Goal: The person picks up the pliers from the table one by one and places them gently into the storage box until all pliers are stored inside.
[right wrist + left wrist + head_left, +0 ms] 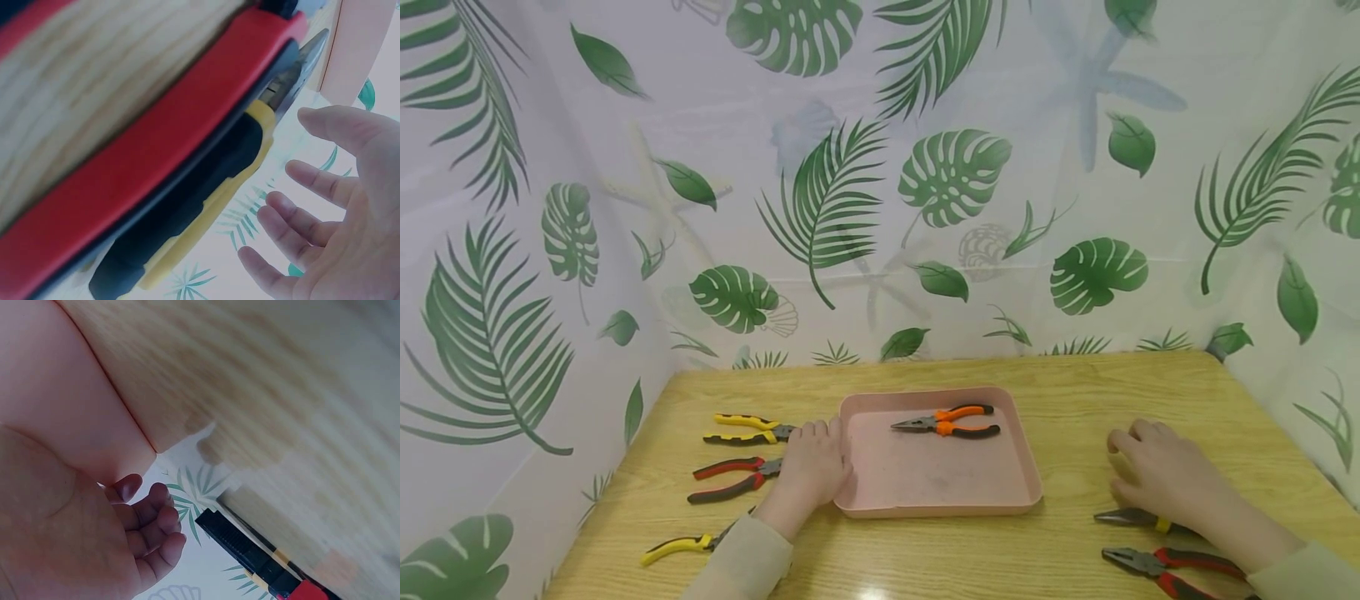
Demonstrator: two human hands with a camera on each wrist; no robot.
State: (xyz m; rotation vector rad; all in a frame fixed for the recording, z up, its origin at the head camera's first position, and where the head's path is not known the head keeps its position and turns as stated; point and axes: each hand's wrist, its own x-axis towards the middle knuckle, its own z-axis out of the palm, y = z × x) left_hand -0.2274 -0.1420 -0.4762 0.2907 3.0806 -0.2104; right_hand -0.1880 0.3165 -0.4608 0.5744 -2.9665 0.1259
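On the left of the bench (880,550), 3 pairs of pliers (730,487) lie near the left hand (814,467). Its wrist is bent, knuckles up, fingers loosely bent, thumb side against the left wall of the pink tray (947,485); whether it grips the rim, I cannot tell. Inside the tray, orange-and-black needle-nose pliers (943,422) point left. Farther right, the right hand (1168,467) is empty, palm down, fingers apart and softly curved, above black-and-yellow pliers (1131,517). Red-and-black pliers (1161,563) lie just beside those.
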